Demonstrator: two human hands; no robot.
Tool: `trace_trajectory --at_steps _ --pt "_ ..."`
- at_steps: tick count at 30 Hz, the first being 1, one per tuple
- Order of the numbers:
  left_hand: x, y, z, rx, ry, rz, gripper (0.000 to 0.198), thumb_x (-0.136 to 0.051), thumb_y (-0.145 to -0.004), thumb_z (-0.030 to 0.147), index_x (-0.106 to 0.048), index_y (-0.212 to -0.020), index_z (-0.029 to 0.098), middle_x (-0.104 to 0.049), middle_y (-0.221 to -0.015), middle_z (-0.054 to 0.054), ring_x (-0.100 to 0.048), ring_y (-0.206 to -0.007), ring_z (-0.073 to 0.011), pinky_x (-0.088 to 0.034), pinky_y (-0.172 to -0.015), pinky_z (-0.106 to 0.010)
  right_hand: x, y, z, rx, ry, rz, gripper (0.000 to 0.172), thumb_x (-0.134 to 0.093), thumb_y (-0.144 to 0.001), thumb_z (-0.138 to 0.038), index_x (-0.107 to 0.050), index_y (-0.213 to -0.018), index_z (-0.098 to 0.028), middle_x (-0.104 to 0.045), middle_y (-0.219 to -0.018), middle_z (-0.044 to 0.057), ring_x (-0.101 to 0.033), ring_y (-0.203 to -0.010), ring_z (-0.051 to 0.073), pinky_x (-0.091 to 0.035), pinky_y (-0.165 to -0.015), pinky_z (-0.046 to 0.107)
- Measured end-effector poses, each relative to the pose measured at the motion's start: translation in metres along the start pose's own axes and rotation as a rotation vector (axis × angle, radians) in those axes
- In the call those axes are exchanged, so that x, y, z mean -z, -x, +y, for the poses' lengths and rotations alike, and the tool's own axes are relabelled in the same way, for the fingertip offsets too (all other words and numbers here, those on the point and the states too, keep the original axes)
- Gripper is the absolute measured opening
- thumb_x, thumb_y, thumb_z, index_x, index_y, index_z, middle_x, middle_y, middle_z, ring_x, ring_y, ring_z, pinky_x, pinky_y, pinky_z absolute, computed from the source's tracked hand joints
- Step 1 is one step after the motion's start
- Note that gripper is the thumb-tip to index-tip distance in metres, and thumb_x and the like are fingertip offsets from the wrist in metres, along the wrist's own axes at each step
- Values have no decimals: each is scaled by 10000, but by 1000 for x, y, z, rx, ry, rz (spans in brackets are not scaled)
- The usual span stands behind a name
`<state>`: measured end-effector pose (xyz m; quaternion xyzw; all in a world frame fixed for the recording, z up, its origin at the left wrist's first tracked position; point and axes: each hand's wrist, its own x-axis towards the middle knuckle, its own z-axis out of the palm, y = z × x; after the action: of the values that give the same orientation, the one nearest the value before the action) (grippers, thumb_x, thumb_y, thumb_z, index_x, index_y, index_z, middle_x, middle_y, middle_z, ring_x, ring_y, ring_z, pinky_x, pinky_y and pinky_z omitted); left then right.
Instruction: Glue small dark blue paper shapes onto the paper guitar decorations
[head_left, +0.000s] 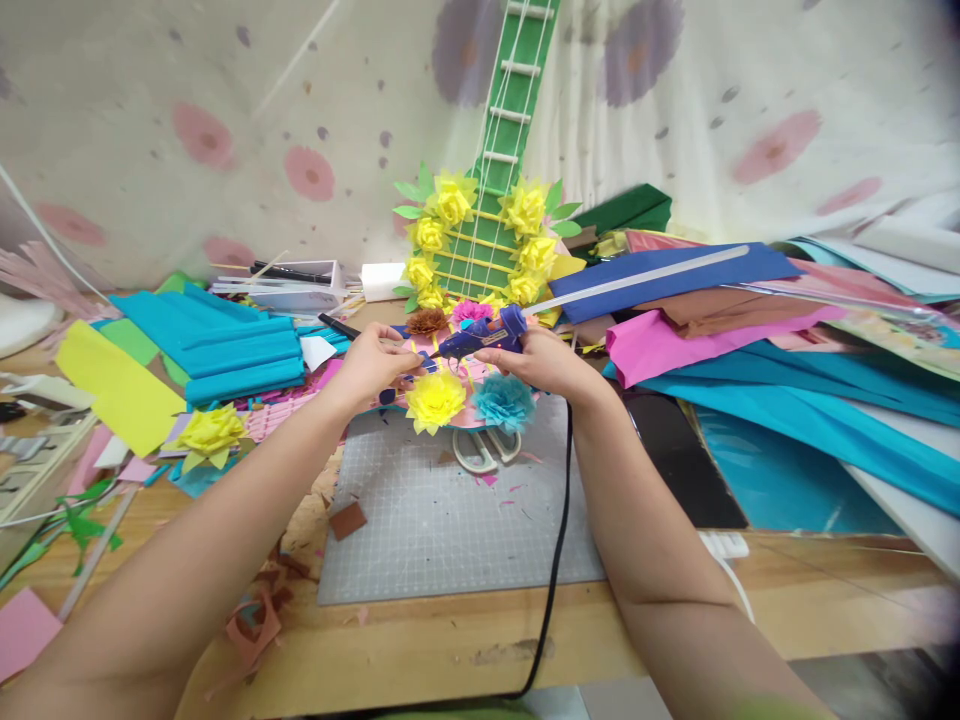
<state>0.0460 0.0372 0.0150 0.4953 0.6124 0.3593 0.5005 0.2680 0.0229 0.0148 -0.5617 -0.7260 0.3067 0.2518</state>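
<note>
Right hand gripped the glue gun, nozzle left, likely so the tip sat by the left hand over the guitar craft. Left fingertips were pinched together; couldn't tell on what. Guitar was at centre, overlapping the cutting mat's far edge. Pale stick jutted right over dark-blue paper, crowding that side. Room was nearer, over the mat, but the cord crossed the table's near edge.
</note>
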Motion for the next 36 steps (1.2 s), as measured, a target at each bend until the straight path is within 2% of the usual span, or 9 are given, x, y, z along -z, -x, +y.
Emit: trace_trajectory --at_steps 4,10,14,17,21,27,32,36 --pt "9 2 7 10 18 -4 437 -764 -645 66 -419 -877 199 -672 -664 1 -714 -710 -202 -515 -536 -247 2 0 0 -4 -10 14 416 -607 -781 -592 -671 -828 -183 -584 -613 24 -529 -608 157 -417 -587 285" --pt "48 -12 7 41 21 16 356 -748 -654 78 -474 -847 197 -701 -723 -45 -716 -696 -191 -472 -480 -213 14 4 6 -64 -89 132 436 -628 -750 -615 -594 -699 -183 -536 -566 4 -486 -562 136 -394 -568 281" --pt "67 -26 1 93 -66 17 364 -797 -579 61 -547 -815 180 -698 -677 -43 -673 -567 -164 -481 -455 -218 22 5 14 -102 -132 215 469 -629 -741 -629 -531 -627 -185 -485 -508 -7 -435 -503 115 -356 -510 268" --pt "69 -35 -5 122 -128 -6 333 -790 -568 29 -604 -813 156 -682 -603 -33 -642 -523 -143 -501 -470 -218 25 4 21 -101 -148 258 494 -621 -738 -651 -512 -611 -186 -481 -497 -10 -405 -470 101 -334 -475 261" --pt "65 -46 -8 160 -175 -21 324 -778 -551 -5 -640 -806 139 -686 -586 -48 -655 -555 -158 -507 -476 -217 27 4 26 -103 -142 297 518 -616 -721 -690 -535 -639 -185 -483 -492 -13 -413 -472 105 -334 -472 259" --pt "64 -55 -3 192 -204 -44 385 -826 -446 4 -698 -782 141 -700 -615 -73 -685 -613 -203 -528 -492 -249 25 2 25 -108 -137 292 523 -606 -722 -695 -531 -618 -188 -483 -490 -10 -408 -455 103 -324 -452 264" --pt "61 -62 -1 175 -282 -67 369 -835 -412 18 -707 -737 139 -690 -610 -99 -681 -575 -231 -526 -473 -271 23 2 22 -117 -159 302 479 -627 -726 -653 -539 -650 -188 -465 -488 -19 -392 -461 103 -325 -452 264" --pt "56 -69 2 173 -359 -88 427 -847 -366 11 -688 -738 149 -684 -591 -87 -668 -541 -220 -512 -437 -252 23 2 19 -133 -160 292 464 -636 -729 -629 -523 -624 -191 -460 -489 -15 -396 -479 106 -333 -472 268"
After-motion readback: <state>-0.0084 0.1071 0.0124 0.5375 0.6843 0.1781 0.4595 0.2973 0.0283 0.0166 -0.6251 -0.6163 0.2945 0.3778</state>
